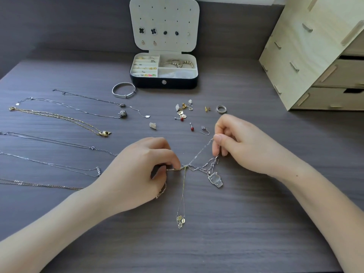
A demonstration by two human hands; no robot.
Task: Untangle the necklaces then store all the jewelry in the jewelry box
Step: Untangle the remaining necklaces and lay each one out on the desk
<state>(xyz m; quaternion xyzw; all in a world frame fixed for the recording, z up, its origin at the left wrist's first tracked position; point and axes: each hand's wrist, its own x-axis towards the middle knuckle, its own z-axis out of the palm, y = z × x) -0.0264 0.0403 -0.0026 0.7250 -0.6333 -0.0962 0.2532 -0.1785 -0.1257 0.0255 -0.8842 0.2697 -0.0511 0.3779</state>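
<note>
The tangled necklaces (pixel 187 167) are lying on the dark wood-grain table (pixel 256 223), well in front of the open jewelry box (pixel 163 84), on the person's side of it. The left hand (pixel 141 170) is sitting knuckles up, forearm angling in from the lower left, its thumb and curled forefinger pinching the chains right at the knot. The right hand (pixel 242 146), nearer the box, is curling its fingers and pinching a silver strand that is running taut down to the knot. A clear pendant (pixel 215 179) is lying just beside the knot, and a gold strand (pixel 180 220) is trailing away from the box. Loose earrings (pixel 184 112) and a ring (pixel 221 109) are sitting between the box and the hands. A silver bangle (pixel 124 90) is lying just beside the box's front left corner. Well left of the box, straightened necklaces (pixel 59 119) are lying apart in rows.
</note>
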